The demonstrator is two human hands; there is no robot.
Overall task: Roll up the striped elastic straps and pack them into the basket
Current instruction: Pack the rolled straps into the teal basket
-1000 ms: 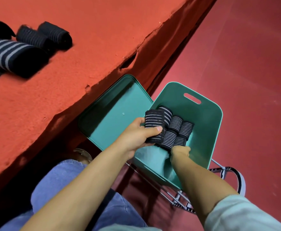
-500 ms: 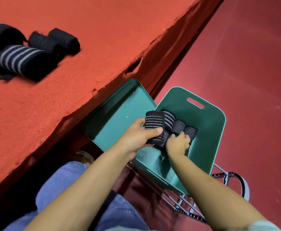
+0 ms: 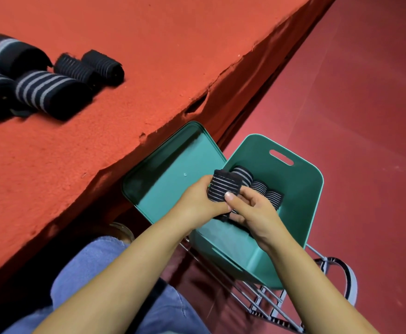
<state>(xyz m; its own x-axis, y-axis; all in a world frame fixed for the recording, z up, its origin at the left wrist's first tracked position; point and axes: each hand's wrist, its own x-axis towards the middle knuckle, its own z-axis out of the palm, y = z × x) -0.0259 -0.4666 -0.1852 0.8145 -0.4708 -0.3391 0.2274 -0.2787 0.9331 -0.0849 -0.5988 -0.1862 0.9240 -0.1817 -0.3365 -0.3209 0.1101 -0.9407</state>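
Observation:
A rolled black strap with thin grey stripes (image 3: 223,186) is held over the green basket (image 3: 300,213). My left hand (image 3: 197,201) grips it from the left, and my right hand (image 3: 250,210) pinches it from the right, thumb on its front. Inside the basket, several rolled straps (image 3: 257,186) stand packed in a row behind the held one. On the red table, several more rolled straps lie at the far left: two wide-striped ones (image 3: 45,92) and two thin-striped ones (image 3: 96,66).
The basket's green lid (image 3: 168,174) leans between the basket and the table's torn edge (image 3: 197,104). The basket sits on a wire rack (image 3: 269,302) above the dark red floor (image 3: 353,116). My knee in blue jeans (image 3: 101,273) is below the table.
My right hand has come up from the basket's bottom and now pinches the roll together with my left hand. The view has shifted slightly.

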